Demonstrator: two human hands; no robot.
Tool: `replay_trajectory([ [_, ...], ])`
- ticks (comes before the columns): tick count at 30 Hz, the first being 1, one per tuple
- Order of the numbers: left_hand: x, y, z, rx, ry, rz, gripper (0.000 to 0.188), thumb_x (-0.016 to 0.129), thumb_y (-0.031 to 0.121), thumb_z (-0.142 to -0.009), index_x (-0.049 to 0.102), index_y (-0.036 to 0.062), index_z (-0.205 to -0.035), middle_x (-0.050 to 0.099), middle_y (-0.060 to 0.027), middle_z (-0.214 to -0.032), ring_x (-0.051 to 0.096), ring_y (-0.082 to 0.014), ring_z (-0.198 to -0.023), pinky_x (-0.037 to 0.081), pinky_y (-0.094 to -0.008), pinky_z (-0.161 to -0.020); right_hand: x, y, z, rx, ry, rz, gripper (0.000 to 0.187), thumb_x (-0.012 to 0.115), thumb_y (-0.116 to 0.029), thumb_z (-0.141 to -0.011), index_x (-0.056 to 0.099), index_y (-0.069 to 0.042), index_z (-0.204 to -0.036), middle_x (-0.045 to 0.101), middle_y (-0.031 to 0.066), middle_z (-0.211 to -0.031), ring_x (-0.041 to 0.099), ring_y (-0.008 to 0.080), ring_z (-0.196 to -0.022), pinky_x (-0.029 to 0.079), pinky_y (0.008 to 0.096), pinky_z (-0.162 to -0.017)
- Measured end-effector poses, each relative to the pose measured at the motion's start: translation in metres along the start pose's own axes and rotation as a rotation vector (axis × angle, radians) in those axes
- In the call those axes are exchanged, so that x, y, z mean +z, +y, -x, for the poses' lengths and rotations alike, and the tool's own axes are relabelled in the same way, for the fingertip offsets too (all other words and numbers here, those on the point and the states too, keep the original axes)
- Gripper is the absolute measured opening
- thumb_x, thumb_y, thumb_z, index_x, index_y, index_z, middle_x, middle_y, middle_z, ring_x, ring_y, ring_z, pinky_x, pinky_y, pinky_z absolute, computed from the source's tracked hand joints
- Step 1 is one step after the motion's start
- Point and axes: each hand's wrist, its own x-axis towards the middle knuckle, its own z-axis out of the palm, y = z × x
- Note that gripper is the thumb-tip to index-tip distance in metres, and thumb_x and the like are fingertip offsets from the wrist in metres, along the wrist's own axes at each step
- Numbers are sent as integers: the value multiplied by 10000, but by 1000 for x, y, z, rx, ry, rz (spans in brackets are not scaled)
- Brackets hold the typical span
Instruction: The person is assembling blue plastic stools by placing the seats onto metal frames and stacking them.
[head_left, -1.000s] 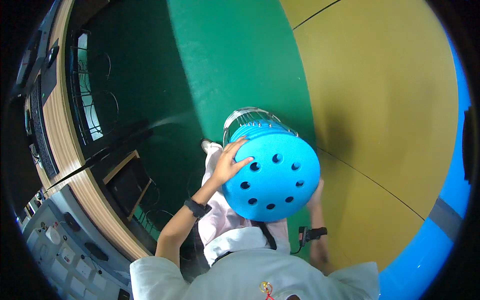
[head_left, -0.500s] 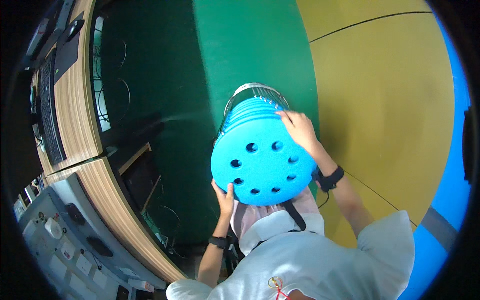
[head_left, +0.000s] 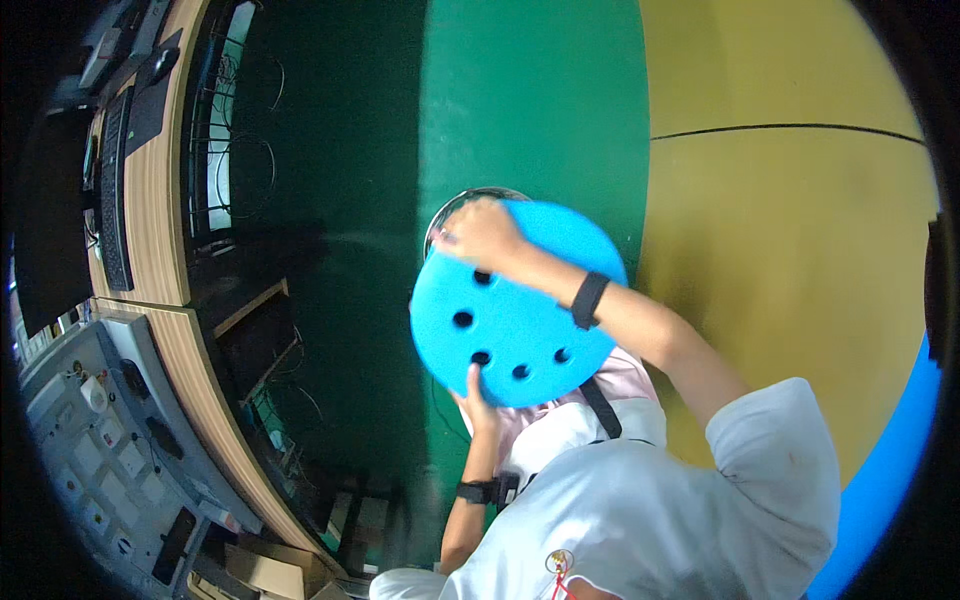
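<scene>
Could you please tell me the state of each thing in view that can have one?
Blue holed disc: facing the camera, partly covered
Metal rim: partly hidden behind disc
Left hand: thumb over disc's lower edge
Right hand: curled at disc's upper-left edge, blurred
Right wristband: fastened
Cardboard box: open

The left hand (head_left: 481,408) holds a holed blue disc (head_left: 535,320) by its near edge; the right hand (head_left: 480,236) curls at its far-left edge.
</scene>
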Motion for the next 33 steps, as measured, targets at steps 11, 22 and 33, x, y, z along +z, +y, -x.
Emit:
replay_trajectory([
  [11,-16,-17,-3,163,-41,-157,591,614,212,-818,302,40,-1289,416,-138,-1244,439,-261,-1109,373,-390,-932,-3,21,43,-30,142,-218,223,568,-233,-777,599,-59,-641,614,73,-654,605,215,-617,474,330,-580],
  [22,87,3,45,182,91,-389,654,664,95,-758,272,-13,-1270,419,-172,-1198,431,-258,-1087,337,-382,-945,-60,107,69,117,347,-297,134,633,-127,-719,587,-33,-636,616,77,-663,599,224,-580,471,325,-527],
  [33,184,69,13,512,-87,-980,625,787,304,-628,452,-49,-1021,578,-198,-913,582,-232,-819,479,-337,-711,-97,173,103,574,629,-366,91,609,-87,-739,608,-21,-677,576,107,-607,566,235,-510,415,299,-449],
])
